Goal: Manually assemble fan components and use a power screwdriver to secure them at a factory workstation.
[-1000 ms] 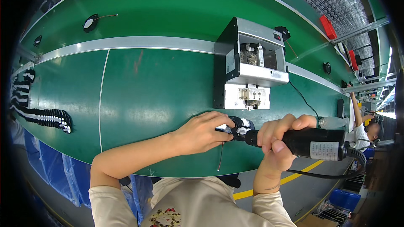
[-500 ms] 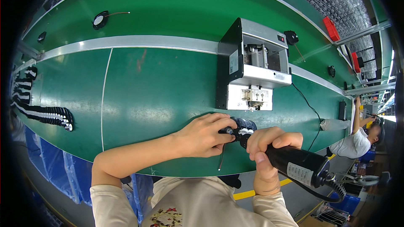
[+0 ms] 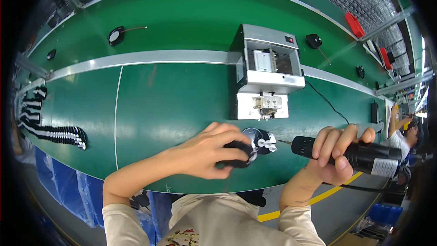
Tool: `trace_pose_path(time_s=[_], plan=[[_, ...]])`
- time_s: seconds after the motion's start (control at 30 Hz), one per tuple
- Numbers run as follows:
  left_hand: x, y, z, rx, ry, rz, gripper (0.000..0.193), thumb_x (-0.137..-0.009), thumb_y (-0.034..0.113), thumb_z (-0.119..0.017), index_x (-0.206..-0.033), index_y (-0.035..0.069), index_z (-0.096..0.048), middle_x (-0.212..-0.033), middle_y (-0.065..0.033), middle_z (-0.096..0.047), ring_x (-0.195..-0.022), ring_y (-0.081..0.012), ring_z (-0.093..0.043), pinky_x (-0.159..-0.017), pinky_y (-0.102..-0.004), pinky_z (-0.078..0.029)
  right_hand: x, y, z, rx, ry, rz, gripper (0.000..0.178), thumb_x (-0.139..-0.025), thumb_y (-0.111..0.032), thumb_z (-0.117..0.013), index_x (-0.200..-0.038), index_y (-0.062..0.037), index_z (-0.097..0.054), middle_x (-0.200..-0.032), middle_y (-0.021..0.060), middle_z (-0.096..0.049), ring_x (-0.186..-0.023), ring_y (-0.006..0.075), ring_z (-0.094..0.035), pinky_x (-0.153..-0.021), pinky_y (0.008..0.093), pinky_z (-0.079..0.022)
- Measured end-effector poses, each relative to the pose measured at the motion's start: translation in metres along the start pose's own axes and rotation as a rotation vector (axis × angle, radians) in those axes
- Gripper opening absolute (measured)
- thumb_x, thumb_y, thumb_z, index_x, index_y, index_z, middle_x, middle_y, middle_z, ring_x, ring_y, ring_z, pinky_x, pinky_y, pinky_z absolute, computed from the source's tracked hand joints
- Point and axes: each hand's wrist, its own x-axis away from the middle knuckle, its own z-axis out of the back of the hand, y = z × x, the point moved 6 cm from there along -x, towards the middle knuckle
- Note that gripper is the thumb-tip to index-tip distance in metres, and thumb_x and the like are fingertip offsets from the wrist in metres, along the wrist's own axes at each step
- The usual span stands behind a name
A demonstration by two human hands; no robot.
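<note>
My left hand (image 3: 210, 152) curls around a black rounded part (image 3: 236, 153), blurred and partly covered by the fingers. Touching or overlapping it on the table is a black part with white pieces on top (image 3: 265, 142); where one ends and the other starts I cannot tell. To the right, my right hand (image 3: 336, 152) grips a black electric screwdriver (image 3: 304, 146), held nearly level. Its thin bit points left, a short gap away from the white pieces. Behind the parts stands a silver and black screw feeder (image 3: 271, 81).
Rows of black and white parts (image 3: 59, 135) lie at the far left. Beyond the metal rail (image 3: 159, 57), a green belt (image 3: 182, 18) carries several black round parts, one with a thin wire (image 3: 116, 36). Red bins (image 3: 354, 24) sit at the back right; a co-worker (image 3: 399, 136) is at far right.
The screwdriver has moved right, away from the parts, and swung closer to level in my right hand. My left hand has shifted slightly, and the black part under it has turned.
</note>
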Motion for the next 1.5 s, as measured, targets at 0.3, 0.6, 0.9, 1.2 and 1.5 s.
trace_pose_path(time_s=[0.3,0.6,0.9,1.2,1.5], plan=[[0.009,-0.09,0.119,-0.591,0.532,0.193,0.048,-0.075,0.0,-0.07,-0.121,0.009,-0.061,-0.137,-0.0151,-0.051,-0.128,-0.0361,-0.046,-0.105,-0.0447,-0.039,0.007,0.012,0.01,0.042,0.086,-0.047,0.057,-0.078,-0.001,-0.069,-0.124,-0.0088,-0.037,-0.069,0.0045,-0.049,-0.046,0.0152,-0.05,-0.046,0.03,-0.046],[0.095,-0.196,0.255,-0.852,1.061,0.829,0.074,-0.07,0.016,-0.073,-0.136,0.004,-0.043,-0.133,-0.0235,-0.045,-0.125,-0.041,-0.042,-0.104,-0.0493,-0.038,0.016,0.014,0.021,0.066,0.172,-0.073,0.049,-0.077,-0.004,-0.073,-0.112,-0.008,-0.039,-0.069,0.0043,-0.05,-0.045,0.0133,-0.048,-0.044,0.028,-0.045],[0.121,-0.211,0.271,-1.043,0.992,0.82,0.068,-0.073,0.03,-0.079,-0.129,0.005,-0.049,-0.109,-0.0228,-0.06,-0.098,-0.0403,-0.059,-0.087,-0.0469,-0.049,0.016,0.015,0.019,0.013,0.107,-0.122,0.05,-0.075,0.005,-0.068,-0.114,-0.0049,-0.038,-0.072,0.0064,-0.05,-0.053,0.0145,-0.049,-0.051,0.0299,-0.047],[0.078,-0.045,0.188,-0.724,0.317,0.628,0.065,-0.058,-0.002,-0.068,-0.122,0.006,-0.055,-0.11,-0.0147,-0.062,-0.106,-0.0316,-0.058,-0.09,-0.0389,-0.048,0.017,0.012,0.021,-0.004,0.151,-0.19,0.05,-0.069,0.01,-0.066,-0.111,-0.0034,-0.042,-0.071,0.0075,-0.05,-0.057,0.0157,-0.052,-0.056,0.0292,-0.046],[0.033,-0.003,0.037,-0.374,-0.053,0.227,0.052,-0.063,0.003,-0.071,-0.115,0.007,-0.061,-0.121,-0.0128,-0.06,-0.114,-0.0329,-0.058,-0.099,-0.0459,-0.048,0.017,0.018,0.01,0.001,0.139,-0.274,0.047,-0.068,0.011,-0.064,-0.109,-0.0022,-0.045,-0.073,0.0083,-0.054,-0.062,0.0139,-0.055,-0.061,0.0265,-0.049]])
